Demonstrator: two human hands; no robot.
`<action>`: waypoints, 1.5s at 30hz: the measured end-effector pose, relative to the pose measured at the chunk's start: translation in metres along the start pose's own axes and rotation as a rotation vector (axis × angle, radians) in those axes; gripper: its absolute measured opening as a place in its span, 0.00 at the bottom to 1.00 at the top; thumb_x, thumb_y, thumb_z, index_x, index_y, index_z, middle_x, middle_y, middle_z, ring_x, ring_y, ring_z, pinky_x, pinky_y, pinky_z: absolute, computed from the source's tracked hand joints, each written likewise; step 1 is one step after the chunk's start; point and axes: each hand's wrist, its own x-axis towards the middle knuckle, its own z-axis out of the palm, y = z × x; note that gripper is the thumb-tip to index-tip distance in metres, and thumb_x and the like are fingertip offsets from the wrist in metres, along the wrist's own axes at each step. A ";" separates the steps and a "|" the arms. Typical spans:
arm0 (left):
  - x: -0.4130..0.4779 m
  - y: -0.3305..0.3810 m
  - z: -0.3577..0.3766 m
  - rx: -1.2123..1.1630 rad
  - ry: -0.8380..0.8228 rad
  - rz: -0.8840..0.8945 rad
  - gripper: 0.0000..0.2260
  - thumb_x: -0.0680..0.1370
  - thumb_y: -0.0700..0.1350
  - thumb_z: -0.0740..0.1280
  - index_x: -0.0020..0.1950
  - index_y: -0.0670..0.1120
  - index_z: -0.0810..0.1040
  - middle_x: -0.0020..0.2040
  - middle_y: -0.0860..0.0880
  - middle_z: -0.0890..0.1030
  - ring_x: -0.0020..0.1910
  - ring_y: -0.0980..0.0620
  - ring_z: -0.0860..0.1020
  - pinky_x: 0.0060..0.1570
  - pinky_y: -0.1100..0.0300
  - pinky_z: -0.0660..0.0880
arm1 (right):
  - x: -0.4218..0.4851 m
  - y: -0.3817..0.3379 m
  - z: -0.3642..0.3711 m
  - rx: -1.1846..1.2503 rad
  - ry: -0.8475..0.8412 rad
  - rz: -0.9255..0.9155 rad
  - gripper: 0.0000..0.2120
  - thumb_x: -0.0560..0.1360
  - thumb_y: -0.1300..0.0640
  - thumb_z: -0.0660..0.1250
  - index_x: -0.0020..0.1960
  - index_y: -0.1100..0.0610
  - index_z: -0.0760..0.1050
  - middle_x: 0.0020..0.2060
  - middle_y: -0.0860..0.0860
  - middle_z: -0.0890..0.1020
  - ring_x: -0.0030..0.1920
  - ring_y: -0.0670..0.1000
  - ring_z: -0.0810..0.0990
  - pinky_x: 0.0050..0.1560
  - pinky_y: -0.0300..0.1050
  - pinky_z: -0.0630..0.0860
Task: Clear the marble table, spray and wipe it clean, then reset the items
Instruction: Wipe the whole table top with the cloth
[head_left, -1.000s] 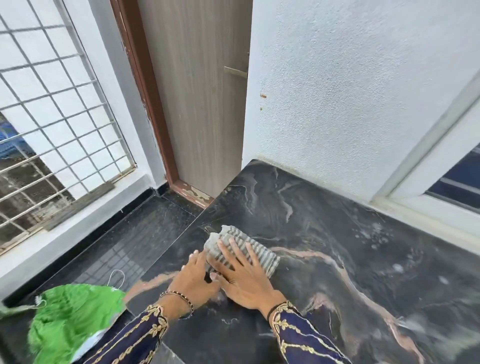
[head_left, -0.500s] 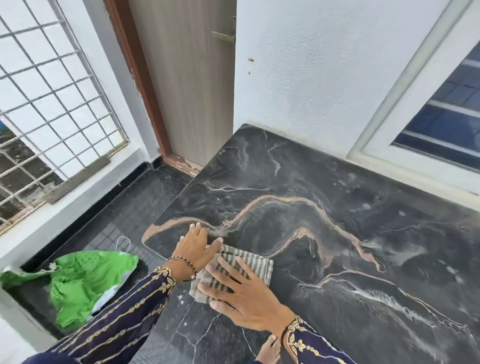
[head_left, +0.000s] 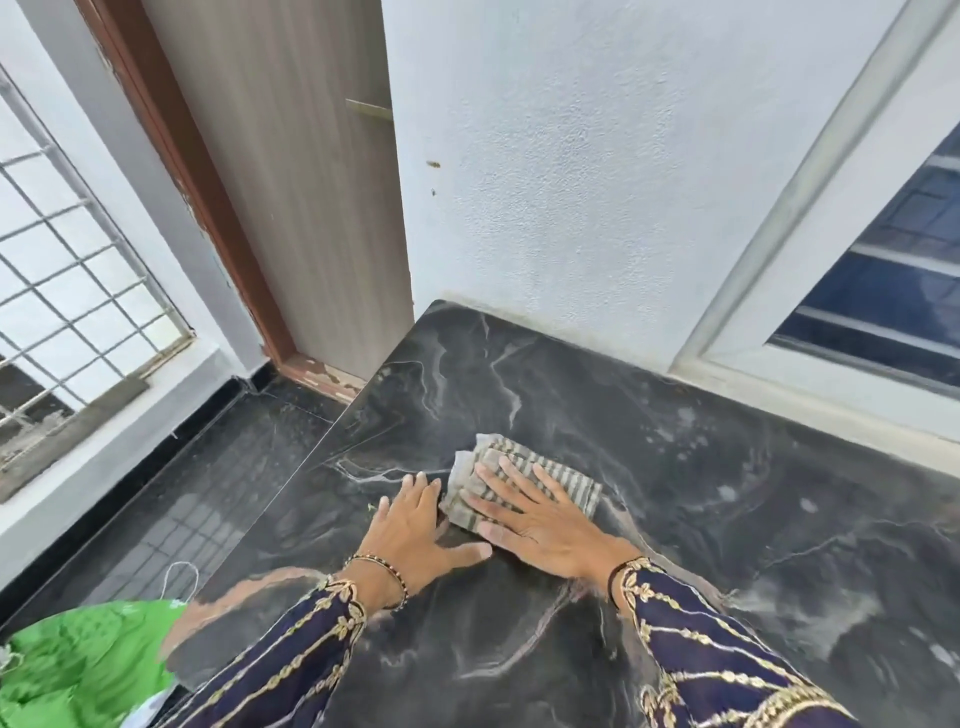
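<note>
A folded grey-and-white striped cloth lies on the black marble table near its left edge. My right hand presses flat on the cloth with fingers spread, covering its near half. My left hand rests flat on the marble just left of the cloth, its fingertips touching the cloth's edge. Pale wet smears show on the marble at the right. No other items stand on the table.
The table meets a white wall at the back and a window frame at the back right. A wooden door is at the left. A green bag lies on the dark floor below the table's left edge.
Both hands slid the cloth toward me and then back out toward the wall. The view shifted with them.
</note>
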 end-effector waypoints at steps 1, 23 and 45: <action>0.014 0.006 -0.005 0.054 -0.014 0.002 0.54 0.65 0.75 0.62 0.79 0.44 0.47 0.80 0.45 0.47 0.79 0.47 0.44 0.77 0.45 0.47 | 0.011 0.013 -0.009 0.000 -0.007 0.011 0.22 0.82 0.33 0.39 0.73 0.25 0.33 0.77 0.34 0.31 0.75 0.40 0.23 0.76 0.51 0.25; 0.099 0.060 -0.026 0.336 -0.326 -0.248 0.66 0.60 0.65 0.76 0.76 0.37 0.34 0.77 0.35 0.36 0.75 0.28 0.39 0.66 0.29 0.62 | 0.075 0.194 -0.078 -0.027 0.130 0.171 0.29 0.72 0.23 0.30 0.71 0.24 0.27 0.76 0.32 0.30 0.78 0.42 0.28 0.77 0.53 0.28; -0.034 0.023 0.057 -0.003 0.163 0.104 0.32 0.79 0.62 0.55 0.78 0.47 0.53 0.80 0.47 0.50 0.79 0.49 0.47 0.76 0.45 0.49 | -0.065 -0.004 0.036 -0.017 0.138 0.140 0.27 0.82 0.33 0.42 0.79 0.31 0.38 0.79 0.38 0.33 0.78 0.45 0.27 0.77 0.57 0.28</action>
